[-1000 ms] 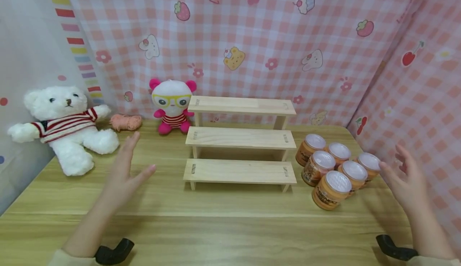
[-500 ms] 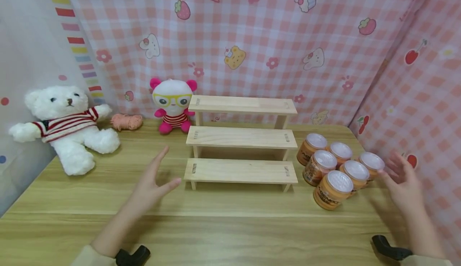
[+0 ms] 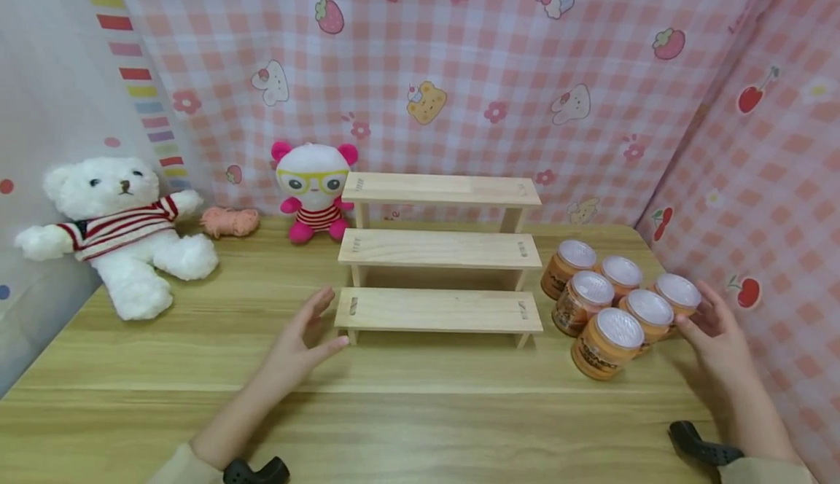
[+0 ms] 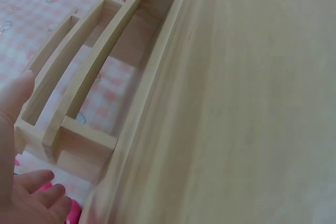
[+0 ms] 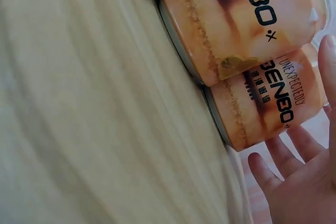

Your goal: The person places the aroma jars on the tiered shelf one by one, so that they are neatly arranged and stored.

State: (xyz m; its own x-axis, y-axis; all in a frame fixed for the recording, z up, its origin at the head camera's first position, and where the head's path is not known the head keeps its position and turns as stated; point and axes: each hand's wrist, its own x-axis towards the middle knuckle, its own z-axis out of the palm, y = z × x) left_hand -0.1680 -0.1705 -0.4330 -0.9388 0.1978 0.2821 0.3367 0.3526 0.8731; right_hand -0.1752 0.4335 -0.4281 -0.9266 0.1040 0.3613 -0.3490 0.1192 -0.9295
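The left hand [image 3: 298, 349], fingers loosely spread, is just beside the left end of the wooden shelf [image 3: 440, 310], whose long axis runs left to right. The right hand [image 3: 720, 345], thumb and fingers parted, is much the nearer to the jars [image 3: 617, 325] right of the shelf. The outermost jar [image 3: 678, 291] stands upright just left of that hand's fingers; contact is hard to tell. Farther back sits a panda toy [image 3: 315, 185].

Wrist-view edges crop the left hand [image 4: 23, 203] and right hand [image 5: 302, 192]; in the head view, a neighbouring jar [image 3: 648, 310] partly hides the rightmost jar [image 3: 679, 292].
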